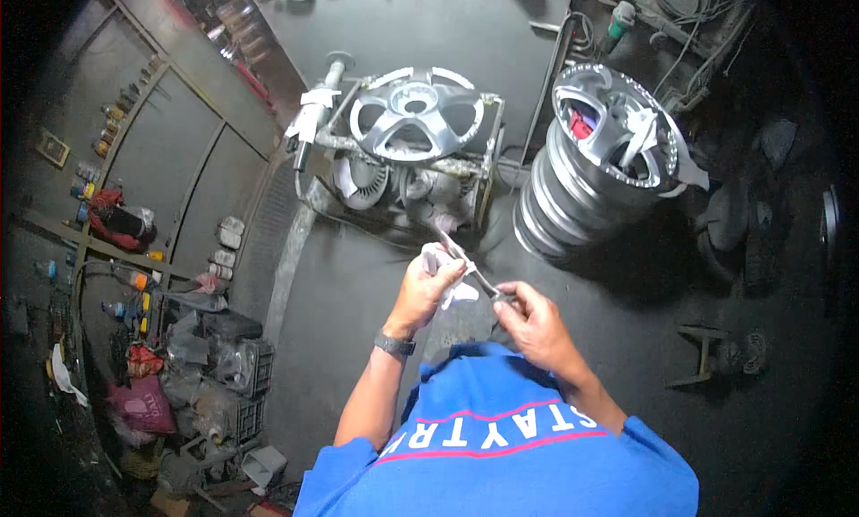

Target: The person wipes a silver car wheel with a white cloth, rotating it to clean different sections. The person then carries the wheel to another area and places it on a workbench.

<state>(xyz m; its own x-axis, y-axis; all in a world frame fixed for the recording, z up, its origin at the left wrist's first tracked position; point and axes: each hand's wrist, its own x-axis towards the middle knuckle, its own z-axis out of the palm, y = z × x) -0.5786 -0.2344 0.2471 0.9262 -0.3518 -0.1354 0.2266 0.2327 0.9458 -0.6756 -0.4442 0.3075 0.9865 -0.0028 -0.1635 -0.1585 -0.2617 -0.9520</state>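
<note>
Close in front of my body, my left hand (422, 290) is closed on a crumpled white cloth or paper (461, 295), which wraps part of a thin grey metal tool. My right hand (540, 327) pinches the near end of this slim tool (483, 282); its exact kind is too small to make out. The tool slants from upper left to lower right between both hands. Beyond them, a silver five-spoke alloy wheel rim (429, 141) lies face up on a metal frame stand (490, 145). Neither hand touches the rim.
Several rims are stacked (550, 195) at the right, with cloths on top. A green-bodied power tool (619, 20) sits at the far right among cables. Shelving with bottles and cans lines the left, above a dark crate (255, 369). A small metal stand (707, 356) is at lower right.
</note>
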